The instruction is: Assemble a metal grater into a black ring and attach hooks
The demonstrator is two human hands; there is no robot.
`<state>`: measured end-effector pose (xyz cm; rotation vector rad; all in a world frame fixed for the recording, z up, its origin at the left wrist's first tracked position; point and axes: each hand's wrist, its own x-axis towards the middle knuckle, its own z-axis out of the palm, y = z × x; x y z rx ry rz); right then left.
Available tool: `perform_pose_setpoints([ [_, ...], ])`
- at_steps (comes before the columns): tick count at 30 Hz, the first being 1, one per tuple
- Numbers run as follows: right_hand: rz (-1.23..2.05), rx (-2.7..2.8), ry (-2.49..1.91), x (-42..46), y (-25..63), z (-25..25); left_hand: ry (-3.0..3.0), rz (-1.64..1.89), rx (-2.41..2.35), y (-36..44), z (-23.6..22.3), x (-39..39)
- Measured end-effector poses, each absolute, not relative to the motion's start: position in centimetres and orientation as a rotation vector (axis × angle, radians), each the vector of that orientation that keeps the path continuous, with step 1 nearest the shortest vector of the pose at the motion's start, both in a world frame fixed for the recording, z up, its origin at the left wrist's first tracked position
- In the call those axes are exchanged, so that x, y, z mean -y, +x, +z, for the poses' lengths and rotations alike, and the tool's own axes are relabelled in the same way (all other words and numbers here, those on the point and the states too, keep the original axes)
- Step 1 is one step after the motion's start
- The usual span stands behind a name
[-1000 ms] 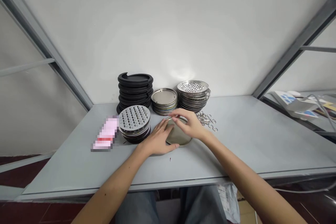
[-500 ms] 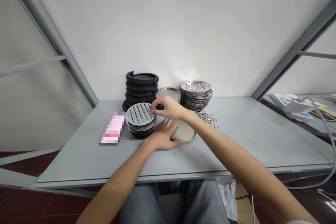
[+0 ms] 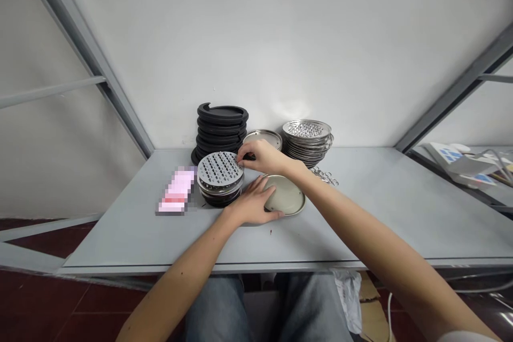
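Note:
My right hand (image 3: 266,157) is closed in a pinch at the right rim of a perforated grater disc (image 3: 220,168). That disc lies on top of a short stack of metal and dark round pieces (image 3: 219,197). My left hand (image 3: 256,203) rests with its fingers spread, partly over the left edge of a pale round metal plate (image 3: 286,196) lying flat on the table. The fingertips of my right hand partly hide the disc's edge, and anything small between them cannot be made out.
Black notched rings (image 3: 222,131) are piled against the wall. Beside them stand a shallow round metal lid (image 3: 264,136) and a tall stack of grater discs (image 3: 307,144). Small metal rings (image 3: 325,176) lie near it. A blurred-out phone-like object (image 3: 176,191) lies left on the table (image 3: 360,224).
The view has shifted slightly, moving everything on the table a little to the right in the picture. Both hands keep nearly the same places on the disc and plate.

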<state>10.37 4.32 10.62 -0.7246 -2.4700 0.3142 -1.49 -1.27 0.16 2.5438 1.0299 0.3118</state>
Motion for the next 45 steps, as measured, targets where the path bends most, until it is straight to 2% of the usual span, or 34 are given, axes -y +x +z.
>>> perform_pose_setpoints([
  [10, 0.315, 2.539, -0.588, -4.7, 10.4, 10.4, 2.553, 0.301, -1.043, -1.3, 0.2, 1.3],
  [25, 0.281, 2.307, -0.495, -3.6, 12.6, 10.4, 2.521, 0.357, -1.032, -1.5, 0.4, 1.3],
  [36, 0.32, 2.132, -0.777, -2.3, 21.6, 5.6, 2.423, 0.4, -1.086, -1.4, 0.4, 1.0],
  [45, 0.342, 2.132, -0.868, -1.0, 22.9, 1.6, 2.384, 0.538, -1.089, -1.3, 0.4, 0.8],
])
